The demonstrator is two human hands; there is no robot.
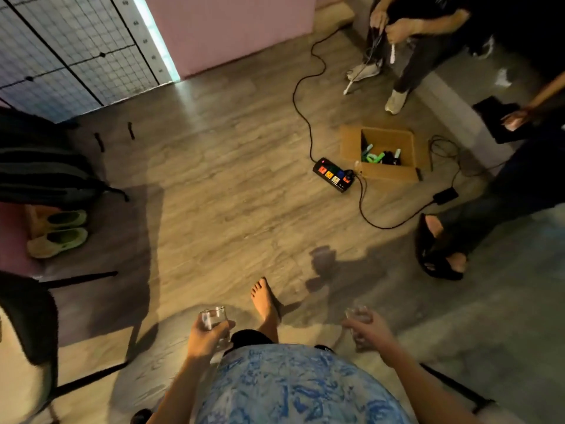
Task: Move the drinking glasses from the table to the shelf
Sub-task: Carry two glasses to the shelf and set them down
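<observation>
each hand (203, 335) grips a clear, seemingly empty drinking glass (214, 321).

- Torso: loose top (299, 390) with a pale ground and a mottled, marble-like print of dark and light blue streaks. It fills the lower middle of the view.
- Hem of the top: a rounded edge, and the print runs right up to it.
- Beyond the hem: black fabric (249, 337), plain; the cut of the garment cannot be told. A second thin black sliver (324, 348) shows further right along the hem.
- Left forearm (180, 390) and right forearm (409, 368): bare as far as the frame shows.
- Left grip (204, 335) and right grip (367, 328): bare. The right one is motion-blurred.
- Foot (265, 304): bare, toes visible.
</observation>
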